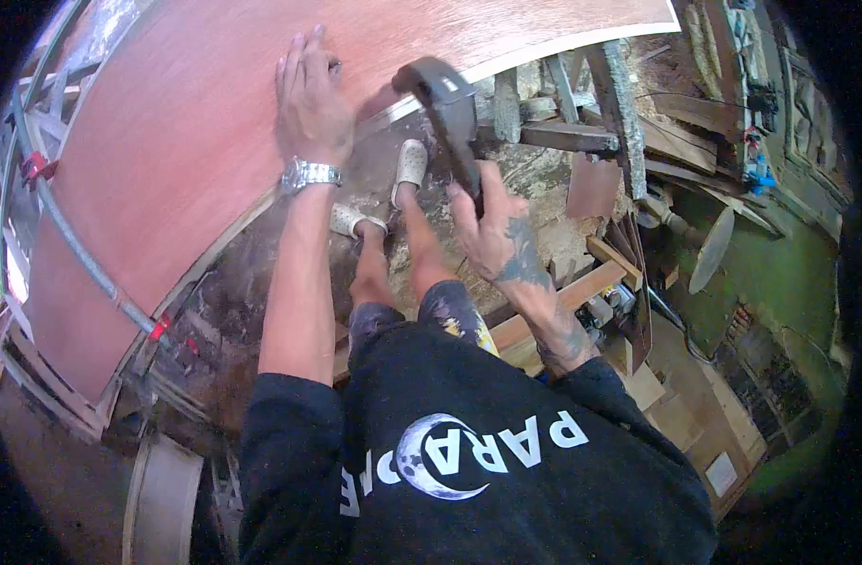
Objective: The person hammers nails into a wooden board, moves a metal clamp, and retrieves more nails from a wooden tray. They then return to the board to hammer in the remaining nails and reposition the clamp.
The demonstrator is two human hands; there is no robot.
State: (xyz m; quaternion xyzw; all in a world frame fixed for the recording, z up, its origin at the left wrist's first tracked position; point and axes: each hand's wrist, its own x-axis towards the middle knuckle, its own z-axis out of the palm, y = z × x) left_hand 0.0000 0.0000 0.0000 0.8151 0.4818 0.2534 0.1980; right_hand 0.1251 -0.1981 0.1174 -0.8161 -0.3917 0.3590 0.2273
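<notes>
A large reddish plywood sheet (pixel 167 188) spreads across the upper left, its pale edge curving towards me. My left hand (pixel 310 99) lies flat on it near that edge, fingers stretched out and pointing away, with a metal watch on the wrist. My right hand (pixel 492 221) is closed around the lower end of a dark hammer (pixel 440 94), which is smeared by motion. The hammer's head is raised close to the sheet's near edge, to the right of my left hand.
A long metal bar clamp (pixel 92 268) with red fittings lies across the sheet's left side. Wooden supports (pixel 563 137) stand under the right end. Timber offcuts (pixel 591 282) lie on the floor at right, near my feet. A grey-green wall (pixel 780 264) is beyond.
</notes>
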